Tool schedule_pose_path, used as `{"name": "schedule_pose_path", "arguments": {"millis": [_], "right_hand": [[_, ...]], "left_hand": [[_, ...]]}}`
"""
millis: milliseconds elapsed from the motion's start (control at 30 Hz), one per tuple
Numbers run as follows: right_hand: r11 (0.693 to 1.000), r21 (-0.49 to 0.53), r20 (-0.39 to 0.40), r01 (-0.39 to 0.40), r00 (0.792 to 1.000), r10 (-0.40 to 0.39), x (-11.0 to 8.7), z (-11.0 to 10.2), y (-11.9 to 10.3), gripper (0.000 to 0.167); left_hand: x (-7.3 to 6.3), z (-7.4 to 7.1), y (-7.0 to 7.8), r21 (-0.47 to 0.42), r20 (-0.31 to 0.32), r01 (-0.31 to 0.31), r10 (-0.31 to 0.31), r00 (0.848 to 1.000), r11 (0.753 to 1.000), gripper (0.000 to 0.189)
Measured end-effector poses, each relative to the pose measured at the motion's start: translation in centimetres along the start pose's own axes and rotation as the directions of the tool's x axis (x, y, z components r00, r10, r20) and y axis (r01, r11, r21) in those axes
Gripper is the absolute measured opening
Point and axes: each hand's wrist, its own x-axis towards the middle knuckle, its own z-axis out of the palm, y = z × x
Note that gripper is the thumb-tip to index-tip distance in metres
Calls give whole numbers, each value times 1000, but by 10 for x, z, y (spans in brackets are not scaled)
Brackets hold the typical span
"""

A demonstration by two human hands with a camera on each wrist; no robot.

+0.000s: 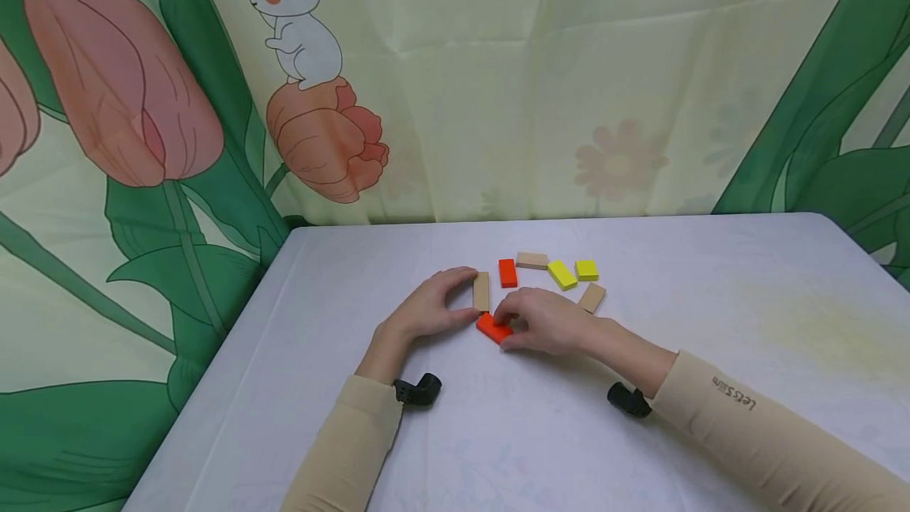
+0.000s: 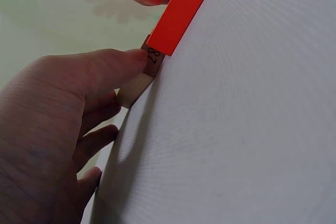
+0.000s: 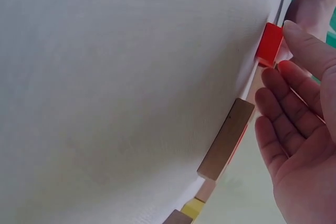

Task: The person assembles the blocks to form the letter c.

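My left hand spans a plain wooden block, its thumb at the near end and its index finger at the far end. In the left wrist view that wooden block has dark figures on its end face, beside the thumb. A red block lies slanted on the table, one end touching or nearly touching the wooden block's near end. My right hand pinches this red block between thumb and index finger. In the right wrist view, its other fingers are loosely bent beside the red block.
Beyond the hands lie another red block, a wooden block and two yellow blocks, one slanted, one straighter. Another wooden block lies just behind the right hand. A white cloth covers the table; a printed curtain hangs behind.
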Motion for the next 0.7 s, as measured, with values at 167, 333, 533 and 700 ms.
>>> {"name": "schedule_pose_path", "arguments": {"millis": [167,333,533,700], "right_hand": [[999,37,-6,-27,1000,27,0,-2,2,28],[998,55,-20,-40,999,41,-1,-5,5,31],[995,93,-32,-39,999,43,-4,-10,9,33],[992,118,-63,-36,997,43,-7,-16,13,33]], "left_hand": [[0,0,0,-8,3,-11,11,1000,1000,65],[0,0,-1,-7,7,-14,14,1000,1000,66],[0,0,-1,-10,6,-18,18,1000,1000,66],[0,-1,-1,-13,3,-14,14,1000,1000,66]]}}
